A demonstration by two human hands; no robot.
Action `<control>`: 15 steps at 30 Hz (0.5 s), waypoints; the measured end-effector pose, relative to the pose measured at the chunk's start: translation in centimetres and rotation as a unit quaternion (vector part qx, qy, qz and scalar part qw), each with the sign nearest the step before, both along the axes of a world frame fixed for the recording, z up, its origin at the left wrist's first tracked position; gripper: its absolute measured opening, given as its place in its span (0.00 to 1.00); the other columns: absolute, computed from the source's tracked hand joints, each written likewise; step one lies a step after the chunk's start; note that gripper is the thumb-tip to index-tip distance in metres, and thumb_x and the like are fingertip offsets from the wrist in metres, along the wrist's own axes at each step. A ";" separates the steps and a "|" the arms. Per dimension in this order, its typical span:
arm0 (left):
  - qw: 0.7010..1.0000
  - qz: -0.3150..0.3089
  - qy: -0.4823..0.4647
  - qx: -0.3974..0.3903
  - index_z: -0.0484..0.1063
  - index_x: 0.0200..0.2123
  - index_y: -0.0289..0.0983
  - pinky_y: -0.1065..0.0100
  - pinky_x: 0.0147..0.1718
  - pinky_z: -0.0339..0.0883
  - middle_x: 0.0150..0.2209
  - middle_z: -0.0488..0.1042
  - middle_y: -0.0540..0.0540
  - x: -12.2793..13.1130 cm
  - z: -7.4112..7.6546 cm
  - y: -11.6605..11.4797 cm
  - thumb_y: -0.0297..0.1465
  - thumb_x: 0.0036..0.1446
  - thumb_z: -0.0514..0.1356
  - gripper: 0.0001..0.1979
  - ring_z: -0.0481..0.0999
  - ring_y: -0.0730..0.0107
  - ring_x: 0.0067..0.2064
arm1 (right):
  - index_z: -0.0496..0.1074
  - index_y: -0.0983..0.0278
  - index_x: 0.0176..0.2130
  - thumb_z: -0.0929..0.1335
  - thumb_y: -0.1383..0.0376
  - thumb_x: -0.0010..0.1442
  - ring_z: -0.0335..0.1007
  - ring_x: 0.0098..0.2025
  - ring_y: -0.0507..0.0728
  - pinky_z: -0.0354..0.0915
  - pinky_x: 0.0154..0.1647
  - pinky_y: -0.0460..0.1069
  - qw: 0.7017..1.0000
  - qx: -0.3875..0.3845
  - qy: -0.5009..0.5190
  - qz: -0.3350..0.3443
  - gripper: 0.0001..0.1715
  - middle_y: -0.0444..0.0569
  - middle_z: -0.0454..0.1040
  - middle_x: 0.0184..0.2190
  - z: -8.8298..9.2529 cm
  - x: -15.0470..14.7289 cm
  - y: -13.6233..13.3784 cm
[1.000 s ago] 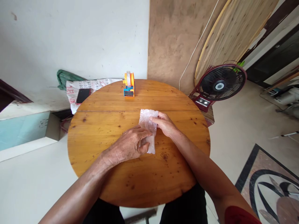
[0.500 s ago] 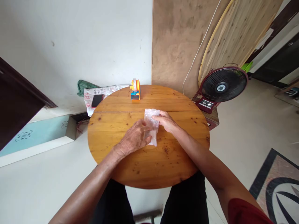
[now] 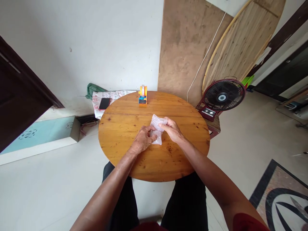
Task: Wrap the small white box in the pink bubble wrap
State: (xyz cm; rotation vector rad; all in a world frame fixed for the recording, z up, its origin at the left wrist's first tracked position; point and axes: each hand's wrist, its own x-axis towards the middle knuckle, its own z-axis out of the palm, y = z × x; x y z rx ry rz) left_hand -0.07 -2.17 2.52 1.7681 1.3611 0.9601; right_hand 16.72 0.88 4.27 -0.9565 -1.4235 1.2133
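So the bubble wrap (image 3: 157, 123) is a small, crumpled clear piece sitting right about the middle of the round wooden table (image 3: 120, 134), slightly toward the far half, and the person has both hands on it. The left hand (image 3: 142, 141) comes in from the near-left with its fingers curled shut over the lower edge, and the right hand (image 3: 171, 129) pinches the upper right side between thumb and fingertips, so neither hand is open at all. Gripping it from both sides like that probably stops the springy plastic from unfolding, and the tabletop underneath gives something flat to press against. At the far edge of the table, well apart from the hands, stands an orange and blue tape dispenser (image 3: 142, 95), upright and within an arm's stretch. Off the table to the far left, a dark phone (image 3: 104, 103) lies on a white printed sheet (image 3: 115, 94); the red writing on it is too small to read. A floor fan (image 3: 224, 95) stands off to the right, with no readable brand.
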 end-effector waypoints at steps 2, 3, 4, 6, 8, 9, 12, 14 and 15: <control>0.999 0.012 -0.031 -0.011 0.71 0.40 0.36 0.70 0.32 0.64 0.36 0.65 0.49 0.1 -0.5 0.1 0.29 0.47 0.63 0.14 0.65 0.76 0.30 | 0.64 0.63 0.28 0.73 0.57 0.49 0.56 0.25 0.49 0.54 0.27 0.45 1.000 0.020 -0.022 0.001 0.16 0.39 0.62 0.23 0.0 0.0 -0.4; 0.998 0.023 -0.046 -0.019 0.69 0.41 0.36 0.70 0.32 0.64 0.37 0.65 0.49 0.2 -0.8 0.1 0.29 0.46 0.64 0.16 0.65 0.77 0.30 | 0.64 0.63 0.29 0.73 0.57 0.49 0.55 0.25 0.48 0.54 0.27 0.45 0.999 0.026 -0.034 0.000 0.17 0.39 0.62 0.23 0.0 0.0 -0.6; 0.997 0.037 -0.060 -0.026 0.68 0.42 0.36 0.70 0.31 0.64 0.38 0.65 0.49 0.2 -1.0 0.2 0.29 0.45 0.64 0.18 0.65 0.77 0.30 | 0.64 0.63 0.29 0.72 0.56 0.50 0.55 0.25 0.49 0.54 0.27 0.45 0.998 0.031 -0.046 -0.001 0.17 0.39 0.61 0.23 0.0 0.0 -0.7; 0.994 0.060 -0.088 -0.034 0.65 0.47 0.36 0.70 0.32 0.65 0.40 0.66 0.48 0.3 -1.5 0.2 0.29 0.44 0.66 0.24 0.66 0.76 0.30 | 0.64 0.63 0.29 0.72 0.55 0.51 0.55 0.25 0.49 0.54 0.27 0.45 0.997 0.040 -0.071 -0.003 0.17 0.39 0.61 0.23 0.1 0.1 -1.1; 0.992 0.065 -0.108 -0.026 0.62 0.52 0.37 0.68 0.34 0.67 0.44 0.66 0.45 0.4 -1.6 0.2 0.29 0.43 0.66 0.31 0.69 0.74 0.33 | 0.64 0.62 0.29 0.71 0.54 0.52 0.55 0.25 0.49 0.55 0.27 0.45 0.994 0.051 -0.100 -0.004 0.17 0.39 0.61 0.23 0.2 0.2 -1.6; 0.992 0.062 -0.110 -0.016 0.61 0.55 0.38 0.66 0.37 0.68 0.46 0.66 0.44 0.4 -1.6 0.2 0.29 0.43 0.66 0.33 0.70 0.72 0.35 | 0.64 0.62 0.29 0.70 0.54 0.52 0.56 0.25 0.49 0.55 0.27 0.45 0.992 0.058 -0.112 -0.005 0.16 0.39 0.61 0.23 0.2 0.2 -1.8; 0.994 0.043 -0.095 0.017 0.64 0.53 0.39 0.62 0.46 0.67 0.48 0.68 0.43 0.2 -1.1 0.1 0.28 0.43 0.66 0.31 0.71 0.64 0.45 | 0.65 0.63 0.30 0.69 0.58 0.53 0.60 0.27 0.50 0.57 0.29 0.45 0.987 0.083 -0.138 -0.013 0.12 0.40 0.66 0.25 0.3 0.1 -2.4; 0.994 0.017 -0.110 0.011 0.68 0.47 0.37 0.62 0.47 0.66 0.45 0.71 0.44 0.1 -0.9 0.0 0.26 0.43 0.64 0.24 0.71 0.63 0.46 | 0.67 0.62 0.31 0.68 0.61 0.54 0.66 0.31 0.51 0.61 0.32 0.45 0.985 0.095 -0.146 -0.009 0.07 0.42 0.71 0.30 0.3 0.0 -2.7; 0.992 0.004 -0.128 0.000 0.68 0.45 0.37 0.63 0.45 0.67 0.42 0.72 0.46 0.1 -0.8 0.0 0.26 0.44 0.64 0.21 0.72 0.64 0.44 | 0.67 0.62 0.32 0.67 0.63 0.54 0.68 0.34 0.52 0.63 0.35 0.46 0.984 0.099 -0.149 -0.002 0.05 0.43 0.73 0.33 0.2 -0.1 -2.9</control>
